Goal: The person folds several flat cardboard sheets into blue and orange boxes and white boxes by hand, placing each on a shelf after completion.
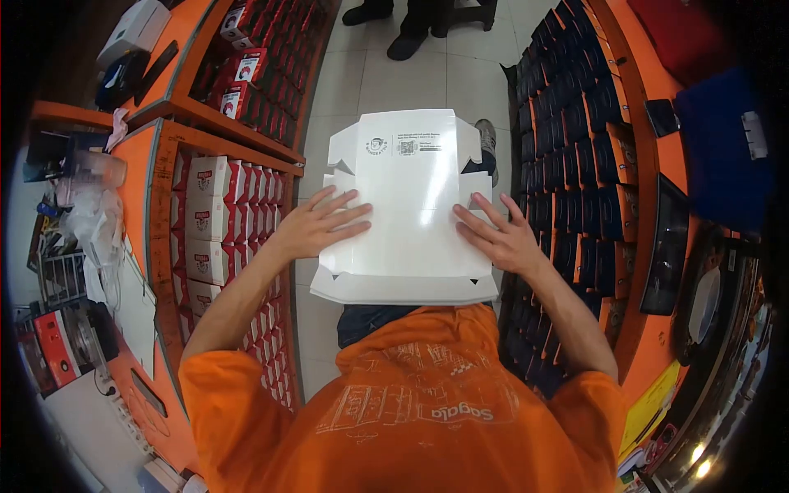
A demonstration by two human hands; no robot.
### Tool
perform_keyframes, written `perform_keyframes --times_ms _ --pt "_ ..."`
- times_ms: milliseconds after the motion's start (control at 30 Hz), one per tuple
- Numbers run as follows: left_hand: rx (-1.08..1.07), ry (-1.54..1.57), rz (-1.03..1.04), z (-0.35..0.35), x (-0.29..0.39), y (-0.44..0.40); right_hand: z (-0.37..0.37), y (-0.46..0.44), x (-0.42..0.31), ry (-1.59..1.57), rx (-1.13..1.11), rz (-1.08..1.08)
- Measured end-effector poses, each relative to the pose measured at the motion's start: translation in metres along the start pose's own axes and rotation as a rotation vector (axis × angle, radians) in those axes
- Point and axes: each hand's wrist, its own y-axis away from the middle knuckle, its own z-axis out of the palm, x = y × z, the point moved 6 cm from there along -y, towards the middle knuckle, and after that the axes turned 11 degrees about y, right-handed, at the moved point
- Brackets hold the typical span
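A white, glossy flat cardboard box blank point(407, 222) lies in front of my body, above my lap. Its far panel carries a round black logo, a QR code and small print. Side flaps with notched corners stick out left and right, and the near edge looks like several layers stacked or folded. Flat on its left part rests my left hand point(325, 223), fingers spread. My right hand point(501, 234) lies on the right side, fingers also apart, some of them over the flap.
White-and-red boxes point(209, 218) fill an orange shelf on the left, with red boxes point(246, 70) beyond. Rows of dark blue boxes point(575, 164) line the right. Another person's dark shoes point(407, 45) stand on the tiled floor point(345, 82) ahead. Clear plastic bags point(94, 218) lie far left.
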Motion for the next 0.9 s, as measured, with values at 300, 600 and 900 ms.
perform_keyframes --times_ms 300,600,900 --pt "0.104 0.523 0.091 -0.031 0.056 0.013 -0.016 0.031 -0.004 -1.08 -0.202 0.135" --pt "0.224 1.017 -1.199 0.041 0.021 0.034 0.027 0.048 0.02 -0.976 -0.919 0.7" --pt "0.663 1.385 -1.111 0.052 0.01 0.1 0.047 -0.068 0.069 -0.826 -0.569 0.588"
